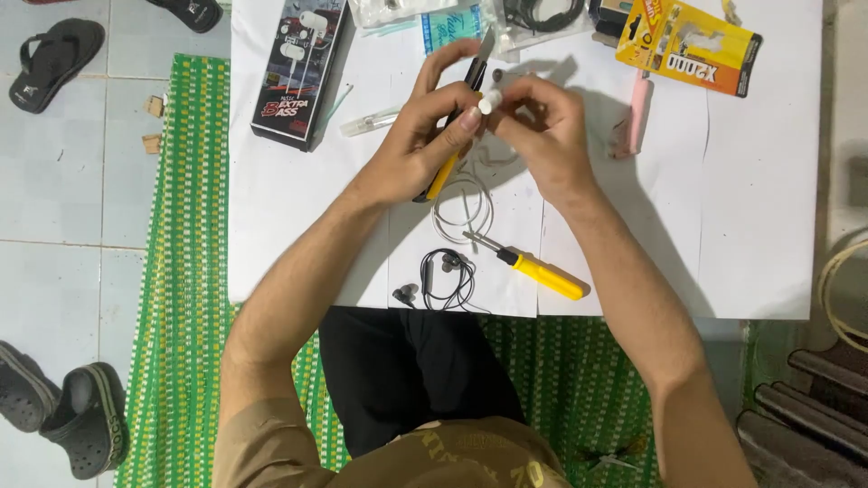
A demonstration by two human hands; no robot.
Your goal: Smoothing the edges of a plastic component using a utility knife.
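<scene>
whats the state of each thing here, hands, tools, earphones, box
left hand: gripping a yellow utility knife, blade up
right hand: pinching a small white earbud piece
yellow screwdriver: lying loose on white paper
black earphones: coiled, untouched
white cable: looped
earphone box: lying flat

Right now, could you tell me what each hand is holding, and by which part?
The left hand holds a yellow-handled cutter by its handle. The right hand pinches a small white piece at its end, fingertips meeting it.
</scene>
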